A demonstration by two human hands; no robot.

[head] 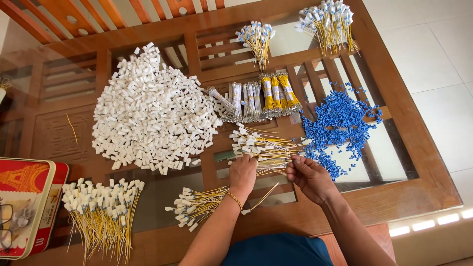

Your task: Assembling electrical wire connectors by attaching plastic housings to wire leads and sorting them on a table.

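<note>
My left hand (242,173) rests on the glass tabletop with its fingers on a loose bunch of yellow wires with white connectors (261,146); one yellow wire runs under the hand toward me. My right hand (308,175) pinches the end of a thin yellow wire between thumb and fingers, right beside the pile of small blue connectors (340,123). A finished fan of yellow wires with white and blue ends (194,204) lies just left of my left forearm.
A big heap of white connectors (152,111) fills the left middle. Bundled wire sets (256,98) lie behind the hands, and more wire bunches (327,22) (256,39) sit at the far edge. Another bunch (103,212) and a red tin (24,207) are at the near left.
</note>
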